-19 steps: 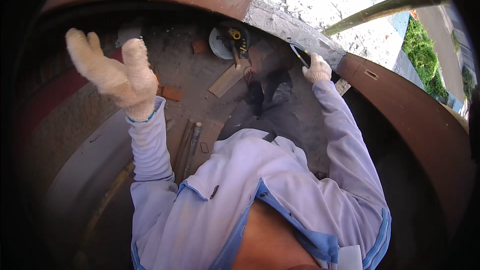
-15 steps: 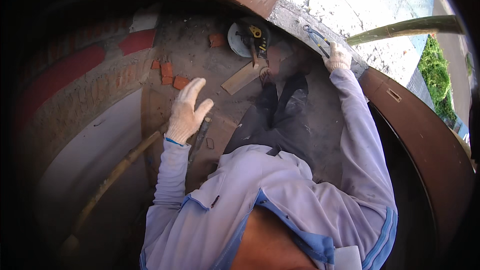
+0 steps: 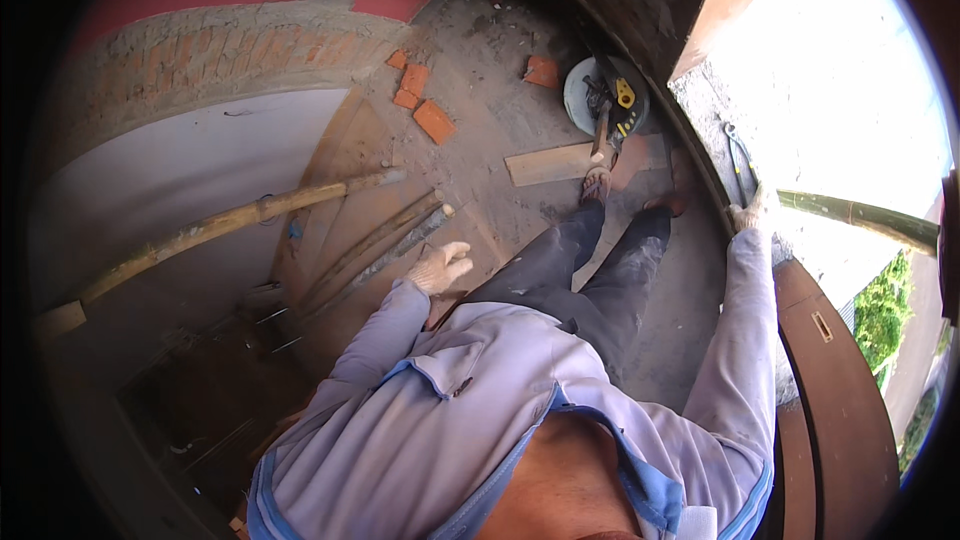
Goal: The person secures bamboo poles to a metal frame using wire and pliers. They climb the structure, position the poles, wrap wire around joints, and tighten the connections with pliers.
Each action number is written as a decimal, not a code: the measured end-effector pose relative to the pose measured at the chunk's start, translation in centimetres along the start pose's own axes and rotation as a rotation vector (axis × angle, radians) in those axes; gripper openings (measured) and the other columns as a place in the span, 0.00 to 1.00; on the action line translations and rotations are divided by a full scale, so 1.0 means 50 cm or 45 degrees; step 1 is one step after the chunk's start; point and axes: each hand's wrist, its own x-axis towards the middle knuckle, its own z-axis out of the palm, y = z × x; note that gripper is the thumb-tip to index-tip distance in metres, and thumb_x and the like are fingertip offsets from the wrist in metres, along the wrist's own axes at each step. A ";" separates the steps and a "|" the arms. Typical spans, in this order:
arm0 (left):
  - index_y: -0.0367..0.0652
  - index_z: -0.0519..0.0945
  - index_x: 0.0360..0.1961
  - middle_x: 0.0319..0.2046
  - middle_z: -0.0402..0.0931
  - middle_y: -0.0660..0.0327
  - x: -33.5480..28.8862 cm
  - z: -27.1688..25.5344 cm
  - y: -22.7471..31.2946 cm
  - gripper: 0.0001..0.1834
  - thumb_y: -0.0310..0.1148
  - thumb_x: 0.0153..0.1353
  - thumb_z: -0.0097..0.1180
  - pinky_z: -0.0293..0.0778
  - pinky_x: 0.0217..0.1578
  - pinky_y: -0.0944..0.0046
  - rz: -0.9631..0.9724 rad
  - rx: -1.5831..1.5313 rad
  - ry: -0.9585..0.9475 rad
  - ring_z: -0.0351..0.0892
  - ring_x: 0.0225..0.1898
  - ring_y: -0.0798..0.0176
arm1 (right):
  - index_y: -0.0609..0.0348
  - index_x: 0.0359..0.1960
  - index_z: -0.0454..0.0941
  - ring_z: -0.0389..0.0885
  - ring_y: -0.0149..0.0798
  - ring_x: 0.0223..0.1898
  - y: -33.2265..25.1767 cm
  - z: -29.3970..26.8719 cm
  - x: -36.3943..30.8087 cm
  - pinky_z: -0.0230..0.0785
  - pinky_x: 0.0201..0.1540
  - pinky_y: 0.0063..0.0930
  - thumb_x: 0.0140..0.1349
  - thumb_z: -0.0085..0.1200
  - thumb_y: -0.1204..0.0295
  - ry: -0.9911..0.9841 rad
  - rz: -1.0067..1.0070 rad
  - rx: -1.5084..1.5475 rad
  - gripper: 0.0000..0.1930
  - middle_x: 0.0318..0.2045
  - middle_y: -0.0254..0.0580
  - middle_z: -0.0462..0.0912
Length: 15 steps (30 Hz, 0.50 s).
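My right hand [image 3: 756,210], in a pale knitted glove, rests on the rough sill at the right, fingers closed around the handle ends of a pair of pincers [image 3: 738,150]. The pincers have blue-and-yellow handles, and their jaws point away from me. My left hand [image 3: 440,268], gloved too, is held over my left thigh, with nothing in it and its fingers loosely apart. Two poles [image 3: 395,250] lie on the ground just left of it.
Broken red bricks [image 3: 434,122] lie ahead on the dusty floor. A round basin [image 3: 580,98] with tools stands near my feet beside a wooden board [image 3: 550,164]. A bamboo pole [image 3: 240,223] leans at left; another bamboo [image 3: 860,218] crosses the sill. A brown frame [image 3: 830,340] borders my right.
My view has turned toward the left. My left hand has dropped back toward my thigh from its raised, spread pose. My right hand stays at the sill by the pincers.
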 end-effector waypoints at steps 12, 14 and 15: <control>0.34 0.79 0.61 0.58 0.82 0.46 0.176 0.094 0.056 0.30 0.49 0.67 0.60 0.72 0.62 0.54 0.360 -0.245 0.115 0.81 0.61 0.49 | 0.64 0.52 0.83 0.84 0.41 0.33 0.069 0.110 -0.331 0.78 0.34 0.38 0.68 0.58 0.63 -0.367 -0.035 0.550 0.18 0.32 0.45 0.86; 0.40 0.88 0.47 0.43 0.88 0.47 0.212 0.137 0.035 0.21 0.46 0.63 0.62 0.77 0.51 0.51 0.347 -0.199 0.078 0.86 0.48 0.51 | 0.64 0.52 0.83 0.84 0.41 0.33 0.081 0.097 -0.371 0.78 0.33 0.38 0.68 0.58 0.63 -0.564 -0.196 0.429 0.18 0.32 0.45 0.86; 0.40 0.89 0.44 0.40 0.88 0.48 0.225 0.158 0.022 0.19 0.45 0.62 0.62 0.77 0.49 0.51 0.317 -0.273 0.112 0.86 0.46 0.52 | 0.63 0.52 0.82 0.84 0.41 0.33 0.090 0.078 -0.373 0.78 0.33 0.38 0.68 0.58 0.63 -0.663 -0.102 0.487 0.18 0.32 0.45 0.86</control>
